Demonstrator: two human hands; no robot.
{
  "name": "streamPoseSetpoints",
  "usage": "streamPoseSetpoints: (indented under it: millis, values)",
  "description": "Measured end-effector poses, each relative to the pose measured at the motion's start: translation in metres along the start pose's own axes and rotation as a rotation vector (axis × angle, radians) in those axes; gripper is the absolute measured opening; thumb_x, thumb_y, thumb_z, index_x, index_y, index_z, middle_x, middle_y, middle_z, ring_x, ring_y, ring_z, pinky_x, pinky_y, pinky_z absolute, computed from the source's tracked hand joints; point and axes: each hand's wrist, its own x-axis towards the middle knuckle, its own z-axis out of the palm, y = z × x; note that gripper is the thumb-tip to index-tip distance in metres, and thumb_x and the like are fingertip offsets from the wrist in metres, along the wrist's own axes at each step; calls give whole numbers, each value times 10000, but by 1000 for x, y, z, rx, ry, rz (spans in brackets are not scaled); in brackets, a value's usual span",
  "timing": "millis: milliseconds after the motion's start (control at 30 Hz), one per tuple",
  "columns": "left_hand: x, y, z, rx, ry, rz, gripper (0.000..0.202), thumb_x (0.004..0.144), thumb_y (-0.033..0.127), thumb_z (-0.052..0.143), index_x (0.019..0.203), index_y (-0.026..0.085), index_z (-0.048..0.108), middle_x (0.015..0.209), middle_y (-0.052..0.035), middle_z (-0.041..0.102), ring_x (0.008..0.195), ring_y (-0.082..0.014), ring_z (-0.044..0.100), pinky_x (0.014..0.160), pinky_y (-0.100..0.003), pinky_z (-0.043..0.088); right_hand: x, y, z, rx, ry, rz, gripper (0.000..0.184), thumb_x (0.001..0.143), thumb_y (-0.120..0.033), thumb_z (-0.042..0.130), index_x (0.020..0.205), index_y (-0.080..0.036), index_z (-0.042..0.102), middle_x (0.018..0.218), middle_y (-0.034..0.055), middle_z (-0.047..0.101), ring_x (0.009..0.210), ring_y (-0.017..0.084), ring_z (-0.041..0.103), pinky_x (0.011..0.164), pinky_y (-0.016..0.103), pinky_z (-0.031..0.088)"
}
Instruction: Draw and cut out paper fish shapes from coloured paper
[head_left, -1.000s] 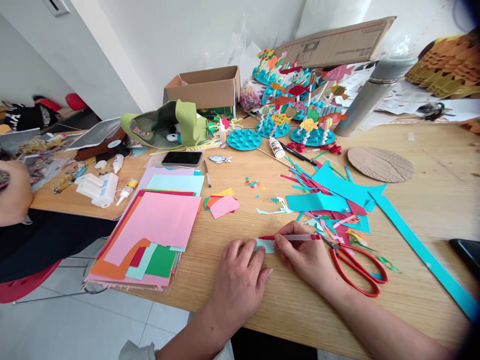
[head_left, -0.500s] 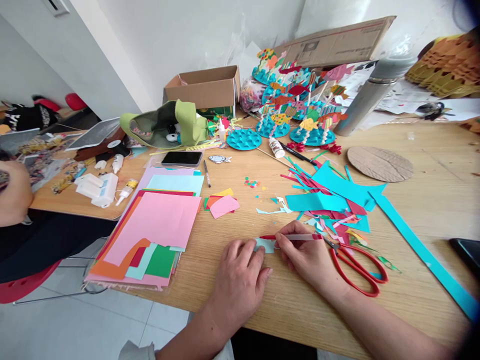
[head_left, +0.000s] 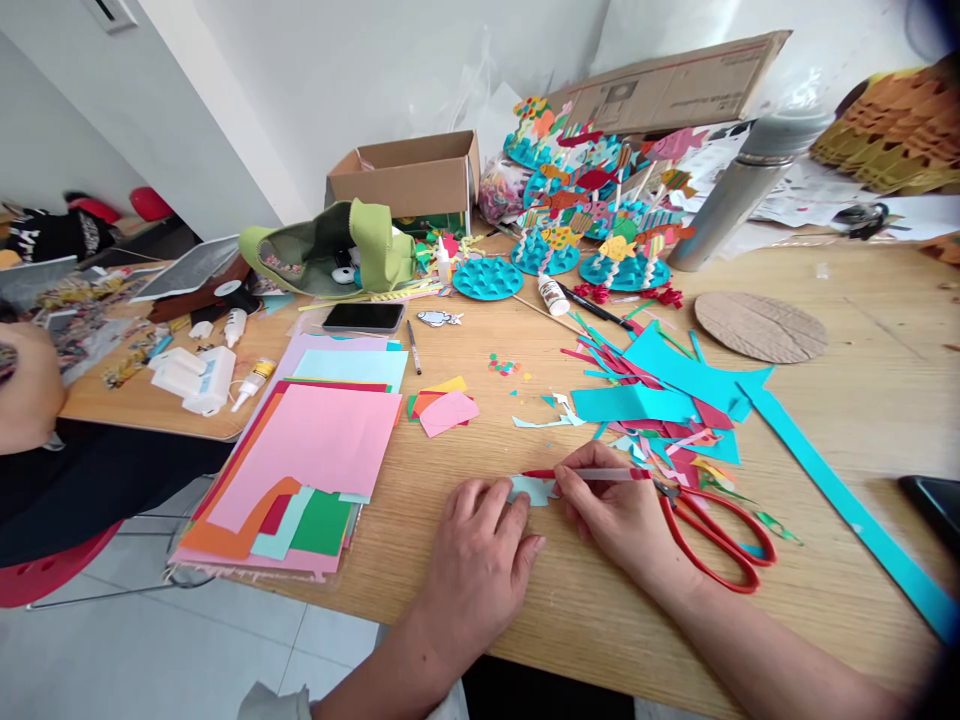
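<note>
The right hand and its pen have shifted slightly to the right along a small scrap of pale teal paper [head_left: 531, 489], which lies flat on the wooden tabletop [head_left: 885, 380], close to the table's near edge. The right hand [head_left: 611, 510] is closed around a slim pen [head_left: 592, 474], gripping it between thumb and fingers, with the red tip pointing left over the scrap. The left hand [head_left: 476, 560] is open and lies palm down, its fingertips [head_left: 499, 497] at the scrap's left side, seemingly pinning it down. Just right of the right hand lie red-handled scissors [head_left: 712, 540], their blades among teal and crimson paper offcuts [head_left: 634, 403]. A long teal paper strip [head_left: 847, 520] runs toward the right edge of the table. To the left sits a stack of coloured paper [head_left: 315, 450], pink on top (with orange, green and pale teal showing beneath). Further back are a smartphone [head_left: 364, 317], a round cardboard disc [head_left: 761, 327] and teal bases holding paper fish on sticks [head_left: 487, 279]. At far left, a co-worker's arm [head_left: 26, 390] enters the view.
</note>
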Motion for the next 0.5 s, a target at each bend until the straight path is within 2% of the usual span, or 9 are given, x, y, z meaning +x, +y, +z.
streamPoseSetpoints:
  millis: [500]
  values:
    - [0,-1,-1,-19,-15,11,350,929,332,464,1227,173,554,1304,-62,553,1092,-270,467,956,-463,425,1,2,-2,-58,-30,-8,208,832,-364,582,709,-205,529,572,-15,566,379,96,456,340,224,331]
